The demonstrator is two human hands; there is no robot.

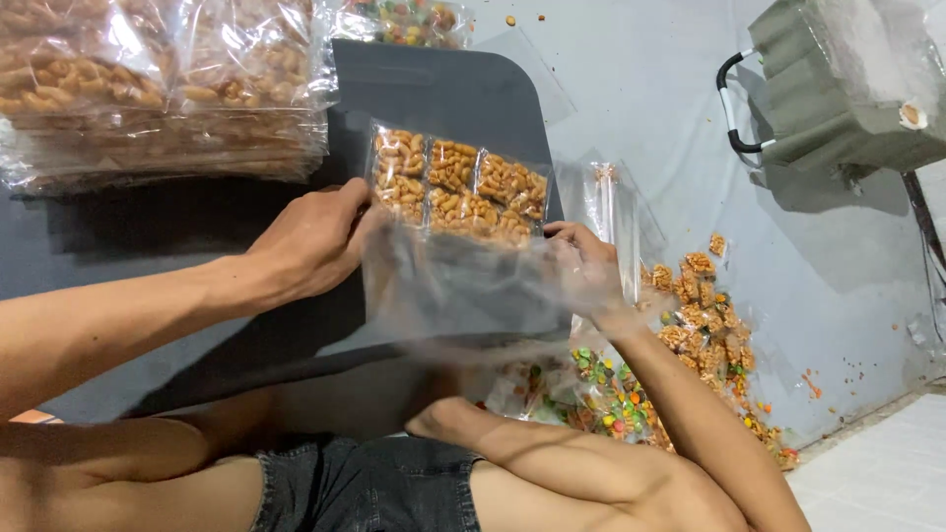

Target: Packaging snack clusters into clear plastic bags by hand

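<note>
While both my hands pinch clear bag [463, 286] over dark board [443, 99], left hand [310, 241] and right hand [581, 271] grip edges; peanut bars [458, 187] already inside (mouth unsealed). Filled packs [158, 89] stacked, loose pieces [705, 315] remain on floor [641, 89].

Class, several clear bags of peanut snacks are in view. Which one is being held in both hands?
The clear bag in the middle, gripped by the left hand and right hand. The other bags lie stacked at top left, untouched.
</note>
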